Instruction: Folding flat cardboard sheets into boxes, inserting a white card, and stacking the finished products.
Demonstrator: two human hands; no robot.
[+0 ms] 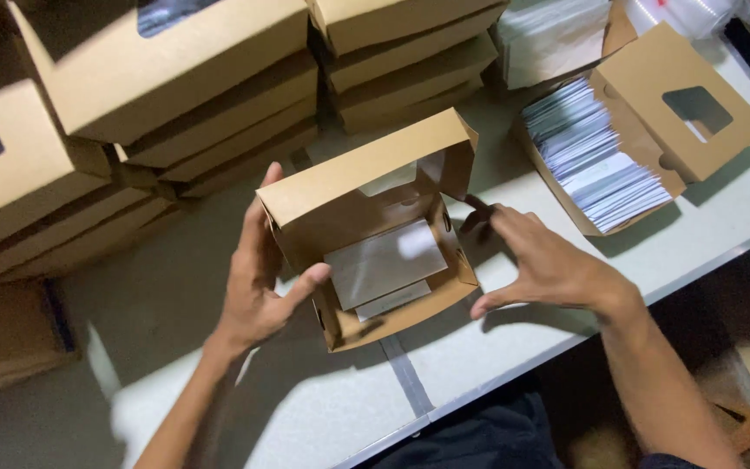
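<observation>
Cardboard box (375, 234), brown and windowed, sits at the bench (479, 365) centre with its lid raised toward twelve o'clock; a pale sheet and a smaller white slip already lie flat inside, so filling looks done while closing is not; left hand (258, 278) grasps the box's nine o'clock wall, thumb hooked over the rim; right hand (540, 260) is released, fingers spread, fingertips just beside the three o'clock wall; closed boxes (175, 95) stack at eleven o'clock; an open box of white slips (601, 161) lies at two o'clock.
</observation>
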